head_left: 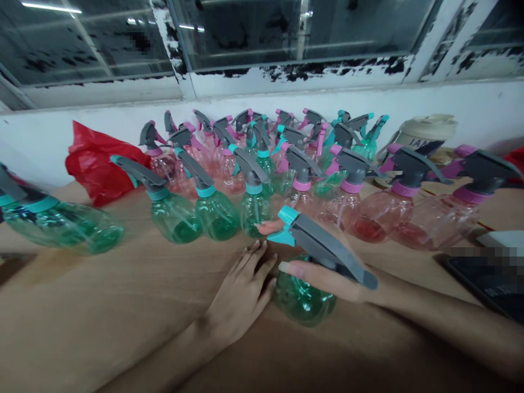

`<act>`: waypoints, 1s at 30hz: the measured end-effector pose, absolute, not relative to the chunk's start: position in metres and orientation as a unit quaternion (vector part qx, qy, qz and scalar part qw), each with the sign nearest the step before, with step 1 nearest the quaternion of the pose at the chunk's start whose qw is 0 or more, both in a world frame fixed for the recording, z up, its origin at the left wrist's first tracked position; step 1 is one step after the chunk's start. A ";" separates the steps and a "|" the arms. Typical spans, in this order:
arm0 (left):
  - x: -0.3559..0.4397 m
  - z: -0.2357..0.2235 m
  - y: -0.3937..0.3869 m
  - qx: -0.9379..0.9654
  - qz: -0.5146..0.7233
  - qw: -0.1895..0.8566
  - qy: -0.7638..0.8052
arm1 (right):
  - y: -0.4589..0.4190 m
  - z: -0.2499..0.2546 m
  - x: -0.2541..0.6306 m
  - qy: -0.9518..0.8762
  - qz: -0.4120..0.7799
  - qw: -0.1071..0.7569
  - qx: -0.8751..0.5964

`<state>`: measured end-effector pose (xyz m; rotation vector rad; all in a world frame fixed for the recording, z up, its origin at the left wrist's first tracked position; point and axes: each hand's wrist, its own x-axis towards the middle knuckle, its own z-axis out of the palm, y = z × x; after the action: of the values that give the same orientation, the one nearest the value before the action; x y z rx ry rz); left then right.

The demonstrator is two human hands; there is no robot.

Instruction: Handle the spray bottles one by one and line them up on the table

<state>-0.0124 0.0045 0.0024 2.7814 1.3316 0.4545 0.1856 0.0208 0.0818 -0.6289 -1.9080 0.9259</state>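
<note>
A green spray bottle (301, 297) with a grey trigger head and teal nozzle stands on the brown table (123, 305) close in front of me. My right hand (323, 275) is wrapped round its neck under the trigger head, fingers closed on it. My left hand (241, 289) lies against the bottle's left side, fingers stretched out and together, touching the green body.
Behind stand several spray bottles: green ones (176, 215) at the left, pink ones (376, 215) at the right, filling the table up to the white wall. A red plastic bag (96, 161) lies far left. A white tub (426, 134) and a dark flat item (487, 281) are at the right.
</note>
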 end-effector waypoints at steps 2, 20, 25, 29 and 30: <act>-0.013 -0.001 0.005 0.892 0.156 0.007 0.425 | 0.021 0.081 0.185 -0.769 0.376 0.450 -0.255; -0.013 0.009 0.002 0.906 0.141 -0.017 0.399 | 0.025 0.084 0.190 -0.804 0.360 0.414 -0.231; -0.012 0.008 0.003 0.906 0.124 0.009 0.405 | 0.025 0.082 0.189 -0.803 0.325 0.447 -0.222; -0.013 0.008 0.002 0.906 0.132 -0.008 0.401 | 0.023 0.082 0.189 -0.794 0.345 0.441 -0.236; -0.013 0.009 0.002 0.907 0.132 -0.014 0.400 | 0.023 0.082 0.189 -0.789 0.363 0.431 -0.246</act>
<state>-0.0128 0.0015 0.0087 2.8751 1.2692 0.4184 0.1887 0.0228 0.0823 -0.6145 -1.9668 0.9049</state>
